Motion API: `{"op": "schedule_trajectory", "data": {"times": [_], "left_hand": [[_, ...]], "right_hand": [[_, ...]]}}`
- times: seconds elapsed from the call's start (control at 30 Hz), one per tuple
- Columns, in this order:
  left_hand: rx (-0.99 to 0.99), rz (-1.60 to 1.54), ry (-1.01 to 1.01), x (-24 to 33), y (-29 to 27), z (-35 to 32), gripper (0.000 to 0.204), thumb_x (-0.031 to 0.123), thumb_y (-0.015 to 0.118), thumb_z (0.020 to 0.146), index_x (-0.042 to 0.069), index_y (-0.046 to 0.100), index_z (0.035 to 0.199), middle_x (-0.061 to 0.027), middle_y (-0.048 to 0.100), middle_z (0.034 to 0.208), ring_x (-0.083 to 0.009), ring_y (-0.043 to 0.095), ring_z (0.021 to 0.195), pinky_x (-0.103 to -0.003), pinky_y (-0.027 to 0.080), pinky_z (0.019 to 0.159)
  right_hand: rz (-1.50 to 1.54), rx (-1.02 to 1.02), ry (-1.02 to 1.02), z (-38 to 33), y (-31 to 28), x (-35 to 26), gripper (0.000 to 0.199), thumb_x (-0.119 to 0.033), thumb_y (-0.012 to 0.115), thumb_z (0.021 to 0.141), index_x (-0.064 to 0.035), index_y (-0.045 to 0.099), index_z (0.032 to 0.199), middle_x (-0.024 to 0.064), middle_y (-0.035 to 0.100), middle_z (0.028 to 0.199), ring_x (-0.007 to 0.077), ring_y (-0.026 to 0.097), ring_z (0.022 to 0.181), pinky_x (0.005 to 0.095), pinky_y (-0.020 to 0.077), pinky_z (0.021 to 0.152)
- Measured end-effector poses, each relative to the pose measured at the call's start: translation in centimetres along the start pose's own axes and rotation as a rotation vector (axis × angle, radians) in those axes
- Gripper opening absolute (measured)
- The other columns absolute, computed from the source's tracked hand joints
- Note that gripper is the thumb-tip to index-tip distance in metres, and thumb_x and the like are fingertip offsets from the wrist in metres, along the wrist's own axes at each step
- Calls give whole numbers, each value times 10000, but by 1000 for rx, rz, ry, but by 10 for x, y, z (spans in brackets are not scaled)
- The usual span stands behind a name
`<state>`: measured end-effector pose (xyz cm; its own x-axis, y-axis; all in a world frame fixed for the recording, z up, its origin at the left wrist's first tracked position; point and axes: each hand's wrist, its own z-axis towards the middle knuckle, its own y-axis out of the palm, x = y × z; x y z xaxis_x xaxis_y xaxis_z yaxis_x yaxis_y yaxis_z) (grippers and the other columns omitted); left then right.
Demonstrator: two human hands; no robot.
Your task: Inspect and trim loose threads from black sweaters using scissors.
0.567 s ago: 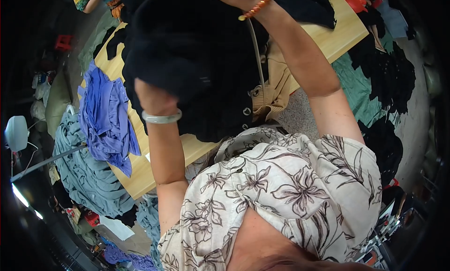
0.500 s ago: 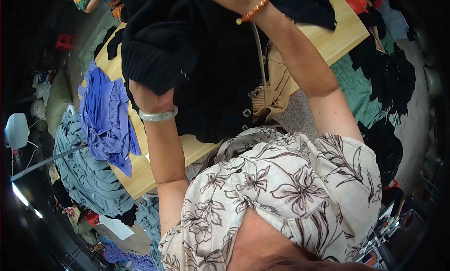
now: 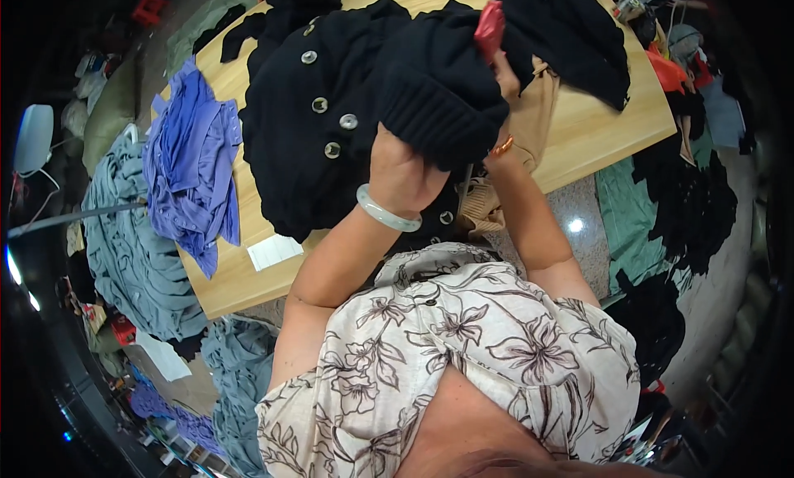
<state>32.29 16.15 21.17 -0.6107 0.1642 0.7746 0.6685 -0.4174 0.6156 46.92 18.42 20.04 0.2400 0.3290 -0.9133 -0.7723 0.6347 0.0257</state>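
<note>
Over the table: a black knitted cardigan [image 3: 331, 106] with round silver buttons is held up above a light wooden table [image 3: 579, 131], seen from a head camera looking down.
Left hand [image 3: 401, 176]: its fingers are closed around a ribbed cuff of the cardigan; a pale green bangle [image 3: 387, 213] is worn on the wrist.
Right hand [image 3: 504, 81]: mostly hidden behind the cuff, so how far its fingers are closed cannot be told; a red-handled tool [image 3: 490, 27] is seen at it, and an orange bead bracelet [image 3: 501, 147] is worn on the wrist.
Beneath the cardigan: a tan garment [image 3: 529, 122] is laid on the table.
Left part of the table: a crumpled purple garment [image 3: 190, 172] and a small white paper tag [image 3: 275, 250] are seen.
Floor around: grey-green clothes [image 3: 132, 255] and black clothes [image 3: 686, 205] are heaped.
</note>
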Motion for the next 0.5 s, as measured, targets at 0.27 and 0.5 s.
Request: {"op": "schedule_trajectory", "data": {"times": [0.27,0.5], "left_hand": [[-54,-682,8,54,-25,17,423,242,463,955,33,558,1310,-124,585,1327,-295,545,1238,-457,398,1092],[-243,-290,328,145,-48,146,413,282,483,978,36,569,1298,-124,619,1278,-251,579,1199,-383,409,1080]], "right_hand": [[-797,187,-185,49,-59,11,307,-31,636,806,-48,664,1111,114,716,1052,262,696,967,332,521,820],[-1036,493,-746,149,-163,-38,253,-62,658,803,-125,717,1041,61,735,886,263,710,814,354,537,711]]}}
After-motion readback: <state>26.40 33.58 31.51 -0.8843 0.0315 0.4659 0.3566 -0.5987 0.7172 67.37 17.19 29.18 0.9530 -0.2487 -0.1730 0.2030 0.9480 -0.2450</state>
